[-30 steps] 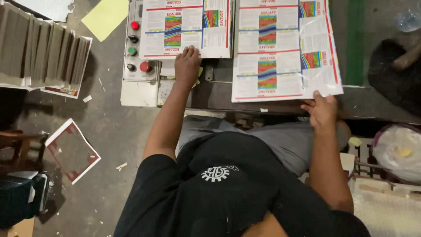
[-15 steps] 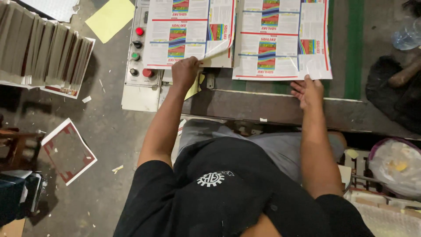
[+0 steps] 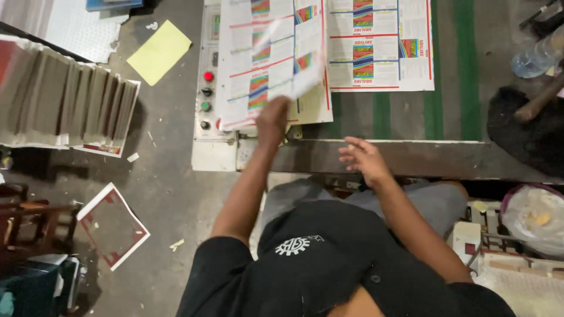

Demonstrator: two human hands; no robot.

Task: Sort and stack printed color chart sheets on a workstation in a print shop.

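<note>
Head view: the left hand pinches a printed sheet, lifted and blurred at twelve o'clock over the worktop. The right hand hovers open, empty. A one-handed grip could let the sheet buckle, crease, or catch the control panel.

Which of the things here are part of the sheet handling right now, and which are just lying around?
In hand:
left hand, lifting a printed sheet
right hand, free
flat printed sheet

Lying about:
yellow paper
framed card on floor
plastic bottle
</note>
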